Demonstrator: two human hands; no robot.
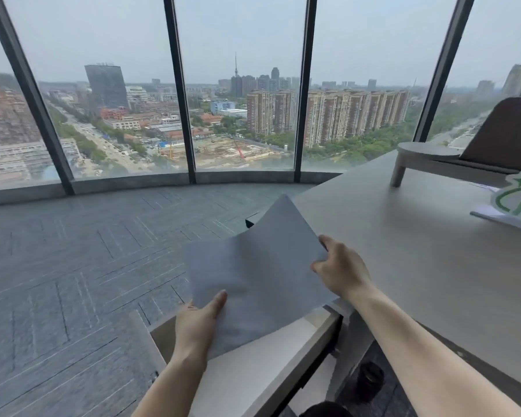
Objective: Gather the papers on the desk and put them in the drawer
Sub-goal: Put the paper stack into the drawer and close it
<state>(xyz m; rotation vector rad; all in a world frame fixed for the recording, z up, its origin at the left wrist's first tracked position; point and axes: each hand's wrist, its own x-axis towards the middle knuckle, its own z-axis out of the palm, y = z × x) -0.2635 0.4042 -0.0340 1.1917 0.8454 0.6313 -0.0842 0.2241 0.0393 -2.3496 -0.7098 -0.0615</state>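
Observation:
A stack of grey-white papers (253,266) hangs in the air beside the desk's left edge, above the pulled-out drawer (286,353). My left hand (199,320) grips the papers at their lower left corner, thumb on top. My right hand (340,266) pinches their right edge, fingers curled around it. The sheets bend upward between the two hands. The drawer's pale inside shows below the papers, partly hidden by them and by my left forearm.
The beige desk (433,251) stretches to the right. On it stand a grey monitor riser (427,158) and a green-and-white sign (518,200). A brown chair back (506,130) is behind. Grey carpet (73,266) fills the left, with tall windows beyond.

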